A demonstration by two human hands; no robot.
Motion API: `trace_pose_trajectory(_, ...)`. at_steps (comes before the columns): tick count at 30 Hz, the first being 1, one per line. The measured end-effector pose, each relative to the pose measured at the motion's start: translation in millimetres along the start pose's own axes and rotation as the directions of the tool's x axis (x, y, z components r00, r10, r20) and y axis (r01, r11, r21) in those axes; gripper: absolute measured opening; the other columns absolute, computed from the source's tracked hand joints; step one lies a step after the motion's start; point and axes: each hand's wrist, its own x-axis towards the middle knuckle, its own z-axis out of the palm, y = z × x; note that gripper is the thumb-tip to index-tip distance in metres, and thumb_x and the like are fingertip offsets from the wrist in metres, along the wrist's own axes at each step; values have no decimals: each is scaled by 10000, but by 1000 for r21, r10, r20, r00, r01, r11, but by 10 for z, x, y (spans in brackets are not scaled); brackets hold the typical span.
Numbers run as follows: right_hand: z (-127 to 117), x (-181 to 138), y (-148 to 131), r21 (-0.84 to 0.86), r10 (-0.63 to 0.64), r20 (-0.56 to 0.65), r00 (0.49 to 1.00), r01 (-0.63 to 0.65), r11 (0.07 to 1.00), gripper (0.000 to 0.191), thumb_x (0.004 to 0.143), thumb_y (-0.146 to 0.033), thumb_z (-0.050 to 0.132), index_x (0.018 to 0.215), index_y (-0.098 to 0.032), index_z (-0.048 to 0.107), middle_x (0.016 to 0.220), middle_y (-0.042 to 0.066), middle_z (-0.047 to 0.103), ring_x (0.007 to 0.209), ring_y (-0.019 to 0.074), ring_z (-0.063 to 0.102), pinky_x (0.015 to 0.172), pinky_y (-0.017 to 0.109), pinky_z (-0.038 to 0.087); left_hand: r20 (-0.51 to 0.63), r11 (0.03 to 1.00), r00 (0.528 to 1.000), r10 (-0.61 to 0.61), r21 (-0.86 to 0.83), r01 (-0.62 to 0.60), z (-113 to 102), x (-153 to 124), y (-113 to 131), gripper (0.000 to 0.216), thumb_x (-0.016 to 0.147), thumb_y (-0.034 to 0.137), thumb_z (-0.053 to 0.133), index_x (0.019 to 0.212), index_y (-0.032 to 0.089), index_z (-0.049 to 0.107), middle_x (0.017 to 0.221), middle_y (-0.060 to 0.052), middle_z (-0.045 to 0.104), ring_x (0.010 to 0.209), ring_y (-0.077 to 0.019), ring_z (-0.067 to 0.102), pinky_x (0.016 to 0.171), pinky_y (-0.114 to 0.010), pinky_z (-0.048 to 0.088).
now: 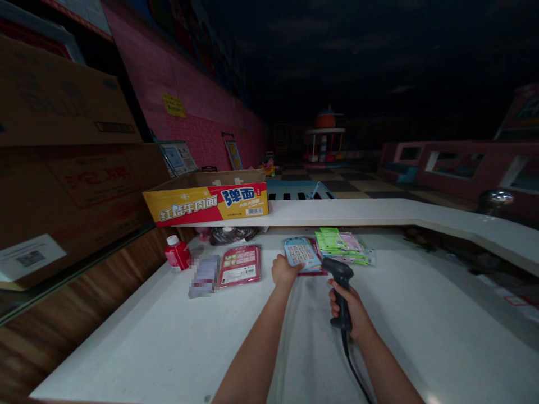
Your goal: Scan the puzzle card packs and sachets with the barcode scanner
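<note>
Two bare forearms (256, 342) reach in over one white counter (160, 342). The right hand (356, 311), its forearm at five o'clock, is wrapped around the handle of one dark scanner (338, 270). The left hand (285, 272) lays its thumb on one blue pack (300, 249) at its one o'clock; whether the fingers clamp underneath, I cannot tell. From that hand, one pile of overlapping packets (339, 244) sits at two o'clock, one red pack (241, 265) and one red bottle (178, 255) at nine
</note>
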Motion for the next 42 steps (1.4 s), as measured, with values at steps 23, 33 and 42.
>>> trace_pose_trajectory(23, -32, -18, 8, -6, 23, 15, 1000, -23, 1000, 493, 578, -461, 870, 872, -191, 580, 529, -65, 555, 361, 68, 441, 320, 176, 354, 136, 533, 983, 127, -845, 49, -255, -271, -732, 400, 607, 402, 805, 783, 168, 533, 631, 6, 664, 469, -124, 608, 488, -244, 517)
trace_pose_trajectory(33, -22, -155, 25, -229, 73, 291, 954, -5, 973, 482, 731, -478, 779, 1069, -192, 589, 581, -70, 554, 337, 66, 438, 313, 185, 355, -68, 540, 993, 99, -834, -111, -218, -240, -811, 353, 697, 435, 708, 849, 179, 518, 661, 16, 627, 491, -112, 579, 485, -226, 471)
trace_pose_trajectory(42, 3, -254, -41, -314, 84, 311, 947, 18, 949, 421, 755, -485, 752, 1002, -198, 569, 577, -71, 553, 329, 61, 439, 317, 176, 343, -90, 562, 993, 72, -819, -115, -192, -242, -829, 265, 719, 362, 676, 823, 189, 503, 683, 11, 626, 508, -116, 593, 493, -225, 474)
